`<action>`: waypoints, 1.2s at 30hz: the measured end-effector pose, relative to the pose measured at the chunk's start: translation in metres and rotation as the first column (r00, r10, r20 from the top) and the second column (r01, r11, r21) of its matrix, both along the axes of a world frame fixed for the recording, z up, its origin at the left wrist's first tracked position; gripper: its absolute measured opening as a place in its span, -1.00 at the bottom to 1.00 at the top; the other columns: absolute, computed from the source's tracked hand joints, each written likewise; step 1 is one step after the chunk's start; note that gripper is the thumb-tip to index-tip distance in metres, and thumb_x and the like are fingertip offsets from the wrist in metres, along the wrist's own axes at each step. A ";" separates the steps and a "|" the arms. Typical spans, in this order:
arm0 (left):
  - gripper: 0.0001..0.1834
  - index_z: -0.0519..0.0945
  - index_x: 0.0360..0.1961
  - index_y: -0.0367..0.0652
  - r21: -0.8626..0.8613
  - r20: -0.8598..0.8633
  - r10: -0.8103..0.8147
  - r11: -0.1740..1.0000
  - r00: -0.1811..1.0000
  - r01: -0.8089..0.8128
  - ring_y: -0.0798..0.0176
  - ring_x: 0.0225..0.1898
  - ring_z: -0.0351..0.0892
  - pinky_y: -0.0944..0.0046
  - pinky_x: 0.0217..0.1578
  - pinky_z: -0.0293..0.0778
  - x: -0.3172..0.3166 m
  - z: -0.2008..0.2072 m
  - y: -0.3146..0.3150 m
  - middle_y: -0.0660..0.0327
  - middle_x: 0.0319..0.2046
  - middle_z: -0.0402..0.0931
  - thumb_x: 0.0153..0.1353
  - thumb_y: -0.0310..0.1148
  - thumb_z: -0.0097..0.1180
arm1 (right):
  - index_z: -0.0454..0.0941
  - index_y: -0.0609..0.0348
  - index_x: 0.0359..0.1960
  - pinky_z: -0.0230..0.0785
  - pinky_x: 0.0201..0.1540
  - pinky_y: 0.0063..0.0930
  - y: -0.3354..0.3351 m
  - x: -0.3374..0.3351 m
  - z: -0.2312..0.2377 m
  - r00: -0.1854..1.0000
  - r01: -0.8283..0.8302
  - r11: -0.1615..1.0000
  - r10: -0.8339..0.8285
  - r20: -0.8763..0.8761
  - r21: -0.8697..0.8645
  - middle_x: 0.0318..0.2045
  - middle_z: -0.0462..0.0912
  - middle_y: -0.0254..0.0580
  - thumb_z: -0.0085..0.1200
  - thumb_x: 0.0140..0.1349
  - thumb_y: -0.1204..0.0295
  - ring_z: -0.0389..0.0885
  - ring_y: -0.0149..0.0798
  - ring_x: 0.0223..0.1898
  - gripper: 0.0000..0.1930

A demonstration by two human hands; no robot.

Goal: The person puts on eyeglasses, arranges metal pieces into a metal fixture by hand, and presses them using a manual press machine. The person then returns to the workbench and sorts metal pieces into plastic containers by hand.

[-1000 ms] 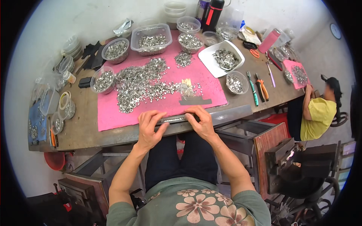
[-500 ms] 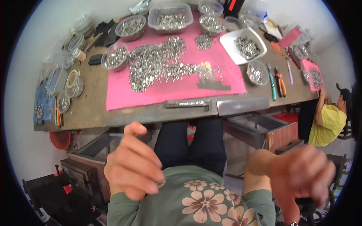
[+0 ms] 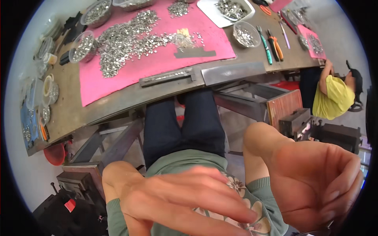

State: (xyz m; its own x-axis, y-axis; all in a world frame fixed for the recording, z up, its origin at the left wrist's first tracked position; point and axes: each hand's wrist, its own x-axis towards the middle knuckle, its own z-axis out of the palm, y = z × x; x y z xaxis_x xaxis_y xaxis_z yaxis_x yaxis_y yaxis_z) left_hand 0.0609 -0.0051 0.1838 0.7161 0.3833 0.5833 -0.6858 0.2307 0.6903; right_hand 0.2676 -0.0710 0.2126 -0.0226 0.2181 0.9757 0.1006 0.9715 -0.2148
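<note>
At 12 o'clock, toward the table's front edge, a narrow dark metal holder [image 3: 167,81] lies unattended, its channel bearing a row of bright pieces [image 3: 169,74]. Loading of this holder appears largely done, though gaps cannot be ruled out at this range. Considerable stock appears left to handle: at 11 o'clock a broad heap of loose pieces [image 3: 126,45] covers much of the pink mat [image 3: 92,86]. Neither hand touches the holder. At 6 o'clock the left hand [image 3: 181,194] is palm down, fingers spread, nothing seen in it. At 4 o'clock the right hand [image 3: 317,179] has fingers curled; whether it pinches anything cannot be determined. Materials: the pieces are small, shiny and hard-edged; the mat is matte and flat; at 1 o'clock stand a clear, round-walled bowl [image 3: 257,39] and a smooth white tray [image 3: 213,16], both holding metal parts. Beside the holder, toward 1 o'clock, lies a flat grey metal plate [image 3: 234,73], dull and lightly reflective.
</note>
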 end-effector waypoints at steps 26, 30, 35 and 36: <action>-0.33 0.51 0.12 -0.58 -0.776 -0.120 -0.550 0.572 0.827 0.268 0.24 -0.41 0.69 0.36 -0.36 0.62 0.006 0.022 -0.082 -0.02 -0.29 0.71 0.29 -0.10 0.29 | 0.43 -0.01 -0.14 0.31 -0.17 -0.60 0.002 0.012 -0.026 0.979 -0.136 0.990 0.131 -0.157 -0.025 -0.37 0.42 -0.49 0.09 0.39 0.36 0.38 -0.44 -0.33 -0.89; -0.24 0.49 0.16 -0.57 -0.404 -0.003 -0.752 0.604 0.659 0.687 0.21 -0.32 0.72 0.34 -0.36 0.65 0.029 0.019 -0.007 -0.06 -0.21 0.71 0.20 -0.08 0.41 | 0.43 -0.02 -0.14 0.31 -0.17 -0.60 -0.009 0.004 -0.020 0.980 -0.128 0.991 0.123 -0.157 -0.026 -0.37 0.43 -0.49 0.09 0.39 0.36 0.39 -0.44 -0.33 -0.89; -0.03 0.44 0.22 -0.59 -0.335 0.183 -0.713 0.602 0.677 0.725 0.12 -0.20 0.75 0.27 -0.25 0.68 0.024 0.015 0.005 -0.16 -0.05 0.66 0.04 0.05 0.49 | 0.44 -0.02 -0.14 0.31 -0.17 -0.59 0.011 0.014 -0.026 0.980 -0.123 0.992 0.116 -0.162 -0.033 -0.37 0.43 -0.49 0.09 0.39 0.36 0.39 -0.44 -0.33 -0.89; -0.03 0.44 0.22 -0.59 -0.336 0.184 -0.712 0.602 0.678 0.724 0.12 -0.20 0.75 0.27 -0.25 0.68 0.030 0.006 0.001 -0.16 -0.05 0.66 0.04 0.05 0.49 | 0.44 -0.02 -0.14 0.31 -0.17 -0.59 0.013 0.013 -0.026 0.980 -0.122 0.992 0.115 -0.163 -0.034 -0.37 0.43 -0.49 0.09 0.39 0.36 0.39 -0.44 -0.33 -0.89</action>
State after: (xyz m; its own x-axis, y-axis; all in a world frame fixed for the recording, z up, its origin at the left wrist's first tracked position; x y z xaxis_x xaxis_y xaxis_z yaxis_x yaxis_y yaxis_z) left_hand 0.0908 -0.0045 0.1894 0.8377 -0.0687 0.5418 -0.2090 0.8762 0.4343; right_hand 0.2810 -0.0576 0.1862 0.1051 0.2655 0.9584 -0.0541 0.9638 -0.2610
